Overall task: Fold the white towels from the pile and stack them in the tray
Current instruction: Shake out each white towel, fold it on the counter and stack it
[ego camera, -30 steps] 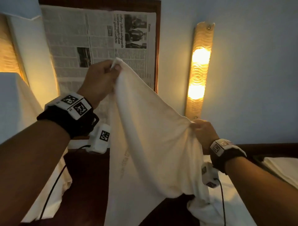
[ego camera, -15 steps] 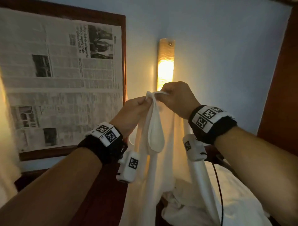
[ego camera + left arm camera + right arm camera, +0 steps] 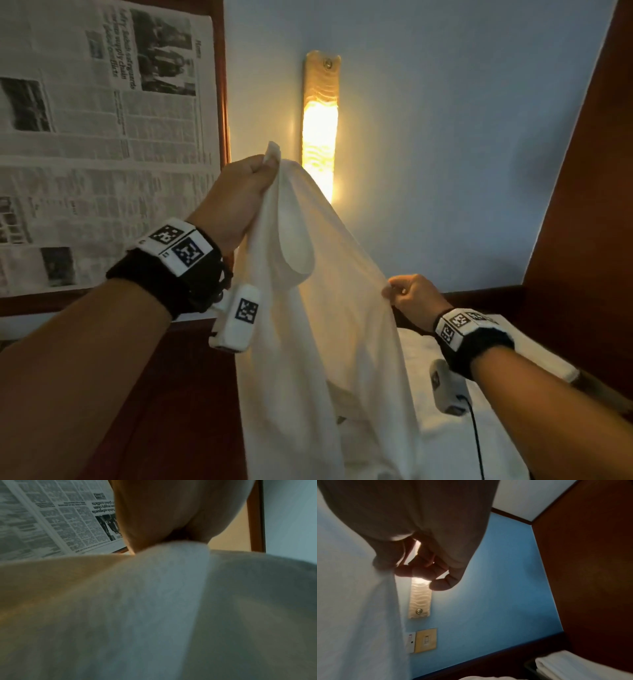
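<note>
Left hand (image 3: pixel 239 192) pinches the towel (image 3: pixel 318 325) high; right hand (image 3: pixel 414 296) pinches its lower edge.

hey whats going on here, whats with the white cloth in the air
A person is partway through folding a white towel, holding it up in front of a lit wall lamp. The left hand grips the top corners bunched together, and the right hand pinches the towel's side edge lower down. The rest of the towel hangs loose over the white pile below. Folded towels already sit stacked at the right; this one is not yet folded flat.
</note>
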`<state>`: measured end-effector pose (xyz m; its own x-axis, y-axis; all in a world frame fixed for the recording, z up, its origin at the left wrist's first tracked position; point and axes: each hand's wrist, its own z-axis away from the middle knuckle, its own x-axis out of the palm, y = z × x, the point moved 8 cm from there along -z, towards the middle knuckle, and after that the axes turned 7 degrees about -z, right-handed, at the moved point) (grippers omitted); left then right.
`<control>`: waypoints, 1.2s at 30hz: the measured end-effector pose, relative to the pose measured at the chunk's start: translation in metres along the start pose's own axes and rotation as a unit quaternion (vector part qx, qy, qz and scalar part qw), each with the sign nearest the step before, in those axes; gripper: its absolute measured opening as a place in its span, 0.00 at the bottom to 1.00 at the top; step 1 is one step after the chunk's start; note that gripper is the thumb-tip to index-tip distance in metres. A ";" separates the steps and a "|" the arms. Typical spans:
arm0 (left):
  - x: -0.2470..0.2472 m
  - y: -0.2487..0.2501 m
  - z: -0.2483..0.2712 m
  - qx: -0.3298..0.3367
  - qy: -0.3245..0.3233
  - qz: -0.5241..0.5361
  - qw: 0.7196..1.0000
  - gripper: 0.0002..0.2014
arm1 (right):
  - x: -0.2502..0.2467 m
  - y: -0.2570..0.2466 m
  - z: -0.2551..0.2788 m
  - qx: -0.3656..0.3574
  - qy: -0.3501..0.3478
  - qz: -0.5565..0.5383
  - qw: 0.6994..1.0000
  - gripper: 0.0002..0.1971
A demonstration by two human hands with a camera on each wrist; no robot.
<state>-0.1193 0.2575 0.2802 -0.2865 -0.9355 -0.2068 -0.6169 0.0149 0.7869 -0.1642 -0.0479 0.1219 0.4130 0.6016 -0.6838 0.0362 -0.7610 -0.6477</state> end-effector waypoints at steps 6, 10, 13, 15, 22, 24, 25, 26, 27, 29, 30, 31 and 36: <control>0.031 -0.001 0.017 -0.003 -0.014 0.035 0.999 0.16 | -0.051 -0.097 -0.017 -0.112 0.132 -0.121 0.977 0.12; 0.048 0.013 0.019 0.003 0.016 0.051 0.999 0.15 | -0.069 -0.175 -0.002 -0.202 0.119 -0.138 0.962 0.11; 0.066 0.017 0.024 -0.006 0.012 0.134 0.991 0.14 | -0.073 -0.212 0.013 -0.253 0.107 -0.126 0.953 0.10; 0.073 0.013 0.030 -0.026 0.013 0.174 0.984 0.15 | -0.074 -0.223 0.018 -0.263 0.107 -0.108 0.953 0.09; 0.078 0.002 0.052 -0.087 -0.047 0.209 0.973 0.14 | -0.068 -0.233 0.037 -0.238 0.136 -0.064 0.960 0.10; 0.070 0.005 0.057 -0.077 -0.047 0.192 0.977 0.14 | -0.063 -0.241 0.044 -0.238 0.143 -0.048 0.959 0.11; 0.062 0.008 0.059 -0.066 -0.042 0.175 0.981 0.13 | -0.060 -0.246 0.048 -0.242 0.145 -0.040 0.959 0.13; 0.053 0.010 0.062 -0.055 -0.033 0.151 0.987 0.13 | -0.055 -0.251 0.053 -0.248 0.140 -0.039 0.958 0.14; 0.043 0.014 0.064 -0.044 -0.025 0.117 0.992 0.13 | -0.050 -0.256 0.057 -0.257 0.134 -0.045 0.956 0.16; 0.024 0.023 0.070 -0.017 -0.018 0.045 0.999 0.16 | -0.042 -0.262 0.067 -0.270 0.128 -0.070 0.952 0.19; 0.015 0.028 0.074 0.000 -0.017 0.011 1.000 0.19 | -0.037 -0.262 0.072 -0.273 0.129 -0.079 0.950 0.20; 0.007 0.033 0.079 0.017 -0.019 -0.020 0.999 0.22 | -0.031 -0.263 0.079 -0.274 0.130 -0.082 0.949 0.21; -0.020 0.040 0.111 0.054 -0.034 -0.082 0.995 0.24 | -0.003 -0.275 0.112 -0.297 0.151 -0.040 0.942 0.20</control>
<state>-0.2192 0.3157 0.2513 -0.2215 -0.9028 -0.3687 -0.7333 -0.0950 0.6732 -0.2772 0.1865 0.2650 0.6239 0.6340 -0.4569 0.5435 -0.7722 -0.3292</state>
